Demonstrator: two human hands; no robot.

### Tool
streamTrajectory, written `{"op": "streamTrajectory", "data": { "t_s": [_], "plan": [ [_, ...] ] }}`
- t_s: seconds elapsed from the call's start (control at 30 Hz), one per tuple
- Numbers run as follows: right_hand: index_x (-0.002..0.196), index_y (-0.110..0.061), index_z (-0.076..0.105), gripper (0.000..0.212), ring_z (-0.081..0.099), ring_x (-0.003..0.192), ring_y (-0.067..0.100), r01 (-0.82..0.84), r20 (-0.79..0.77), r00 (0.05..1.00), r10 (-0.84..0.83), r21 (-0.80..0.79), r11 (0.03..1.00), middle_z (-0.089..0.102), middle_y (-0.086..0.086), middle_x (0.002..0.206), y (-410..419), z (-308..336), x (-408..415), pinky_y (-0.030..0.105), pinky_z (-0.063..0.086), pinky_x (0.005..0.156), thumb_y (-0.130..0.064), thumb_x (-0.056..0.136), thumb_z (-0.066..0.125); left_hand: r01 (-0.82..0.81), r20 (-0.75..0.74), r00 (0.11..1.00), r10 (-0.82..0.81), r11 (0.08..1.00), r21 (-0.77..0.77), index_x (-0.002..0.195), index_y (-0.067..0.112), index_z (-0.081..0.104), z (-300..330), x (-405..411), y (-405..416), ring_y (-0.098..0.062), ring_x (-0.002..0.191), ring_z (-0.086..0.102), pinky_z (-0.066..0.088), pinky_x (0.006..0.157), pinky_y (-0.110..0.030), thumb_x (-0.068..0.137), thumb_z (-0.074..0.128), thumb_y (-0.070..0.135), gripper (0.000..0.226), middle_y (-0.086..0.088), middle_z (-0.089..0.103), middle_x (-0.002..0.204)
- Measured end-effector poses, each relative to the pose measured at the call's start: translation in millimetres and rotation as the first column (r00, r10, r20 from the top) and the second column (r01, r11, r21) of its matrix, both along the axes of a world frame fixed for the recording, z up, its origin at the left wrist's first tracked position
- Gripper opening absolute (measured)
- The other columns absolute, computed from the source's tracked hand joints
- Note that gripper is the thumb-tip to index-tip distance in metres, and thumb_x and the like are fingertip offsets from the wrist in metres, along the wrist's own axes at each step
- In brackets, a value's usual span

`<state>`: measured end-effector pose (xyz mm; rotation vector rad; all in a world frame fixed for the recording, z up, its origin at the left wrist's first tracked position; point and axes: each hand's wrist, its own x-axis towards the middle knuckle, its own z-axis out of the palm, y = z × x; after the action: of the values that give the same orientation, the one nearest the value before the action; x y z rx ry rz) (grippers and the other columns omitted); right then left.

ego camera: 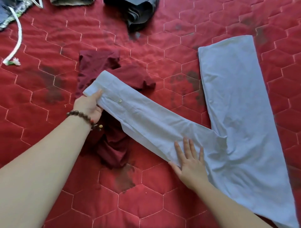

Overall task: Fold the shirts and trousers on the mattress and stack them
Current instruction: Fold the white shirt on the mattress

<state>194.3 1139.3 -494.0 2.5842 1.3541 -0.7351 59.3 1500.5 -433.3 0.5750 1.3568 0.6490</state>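
A light blue shirt (231,100) lies on the red quilted mattress (146,203), its body folded into a long strip on the right. One sleeve stretches left across a crumpled maroon garment (114,146). My left hand (88,105), with a bead bracelet on the wrist, grips the sleeve's cuff end. My right hand (190,164) lies flat with fingers spread on the sleeve near the shoulder.
A dark grey garment (140,14) sits bunched at the top middle. A patterned cloth with a white strap (16,40) lies at the top left. An olive-brown cloth (71,2) peeks in at the top edge. Dark stains mark the mattress.
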Motion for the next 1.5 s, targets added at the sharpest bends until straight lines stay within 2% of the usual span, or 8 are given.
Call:
{"op": "streamTrajectory", "data": {
  "t_s": [0.33, 0.47, 0.67, 1.07, 1.2, 1.27, 1.37, 1.5],
  "plan": [
    [0.148, -0.039, -0.013, 0.070, -0.023, 0.145, 0.023, -0.066, 0.014, 0.998, 0.066, -0.016, 0.998, -0.021, 0.002, 0.158, 20, -2, -13, 0.057, -0.011, 0.115, -0.069, 0.088, 0.007, 0.213, -0.217, 0.956, -0.197, 0.976, 0.050, 0.091, 0.010, 0.061, 6, -3, -7, -0.026, 0.089, 0.065, 0.057, 0.060, -0.032, 0.091, 0.060, 0.008, 0.002, -0.014, 0.066, 0.100],
    [0.148, -0.040, -0.013, 0.063, -0.023, 0.145, 0.019, -0.082, 0.003, 0.997, 0.082, 0.068, 0.994, -0.022, -0.001, 0.158, 48, -1, -21, 0.055, -0.013, 0.115, -0.064, 0.092, -0.001, 0.164, -0.227, 0.964, -0.141, 0.982, 0.090, 0.080, 0.005, 0.062, 13, 2, 1, -0.026, 0.090, 0.065, 0.057, 0.080, -0.039, 0.085, 0.066, 0.002, 0.007, -0.014, 0.066, 0.092],
    [0.148, -0.037, -0.016, 0.059, -0.032, 0.141, 0.019, -0.045, -0.006, 0.999, 0.045, 0.006, 0.999, -0.023, 0.001, 0.159, 77, -7, -21, 0.056, -0.015, 0.114, -0.057, 0.094, 0.001, 0.172, -0.286, 0.950, -0.129, 0.976, 0.133, 0.071, 0.006, 0.064, 20, -8, 24, -0.017, 0.071, 0.066, 0.057, 0.063, -0.025, 0.079, 0.069, -0.005, 0.015, -0.009, 0.066, 0.076],
    [0.150, -0.039, -0.010, 0.058, -0.024, 0.145, 0.018, 0.011, -0.144, 0.989, 0.030, 0.271, 0.962, -0.015, 0.001, 0.161, 229, -12, -57, 0.055, -0.015, 0.114, -0.052, 0.099, 0.013, 0.162, -0.193, 0.971, -0.144, 0.984, 0.078, 0.076, 0.008, 0.054, 3, -17, 29, -0.026, 0.083, 0.065, 0.059, 0.068, -0.038, 0.086, 0.049, -0.007, 0.019, -0.013, 0.062, 0.084],
    [0.150, -0.039, -0.010, 0.057, -0.026, 0.144, 0.017, 0.027, -0.177, 0.984, 0.019, 0.256, 0.966, -0.017, 0.000, 0.160, 219, -18, -62, 0.054, -0.016, 0.114, -0.054, 0.098, 0.009, -0.013, -0.137, 0.991, 0.008, 0.999, -0.040, 0.100, 0.007, 0.063, -2, -1, 5, -0.025, 0.090, 0.069, 0.058, 0.078, -0.042, 0.083, 0.071, 0.013, 0.019, -0.010, 0.070, 0.098],
    [0.149, -0.039, -0.012, 0.058, -0.027, 0.144, 0.017, 0.008, -0.159, 0.987, 0.033, 0.251, 0.968, -0.019, 0.000, 0.160, 199, -16, -59, 0.054, -0.017, 0.114, -0.055, 0.096, 0.006, 0.079, -0.327, 0.941, -0.085, 0.996, -0.031, 0.100, 0.002, 0.064, -6, 9, -15, -0.026, 0.087, 0.069, 0.057, 0.078, -0.038, 0.079, 0.075, 0.021, 0.031, -0.012, 0.070, 0.096],
    [0.150, -0.038, -0.010, 0.058, -0.023, 0.145, 0.018, -0.033, -0.039, 0.998, 0.044, 0.251, 0.968, -0.019, -0.001, 0.160, 157, -13, -42, 0.056, -0.013, 0.115, -0.053, 0.096, 0.005, 0.378, -0.716, 0.665, -0.214, 0.923, 0.076, 0.083, -0.001, 0.061, -3, 24, -38, -0.026, 0.078, 0.061, 0.041, 0.066, -0.027, 0.085, 0.064, 0.032, 0.033, -0.009, 0.063, 0.080],
    [0.152, -0.032, 0.003, 0.058, -0.014, 0.147, 0.017, 0.019, 0.126, 0.991, -0.048, 0.219, 0.975, -0.010, 0.000, 0.160, 81, -10, 7, 0.056, -0.012, 0.115, -0.048, 0.097, 0.012, 0.464, -0.793, 0.592, -0.144, 0.865, 0.189, 0.059, 0.004, 0.040, 7, 34, -42, -0.023, 0.058, 0.042, 0.028, 0.053, -0.029, 0.092, 0.052, 0.026, 0.042, -0.006, 0.042, 0.059]
  ]
}}
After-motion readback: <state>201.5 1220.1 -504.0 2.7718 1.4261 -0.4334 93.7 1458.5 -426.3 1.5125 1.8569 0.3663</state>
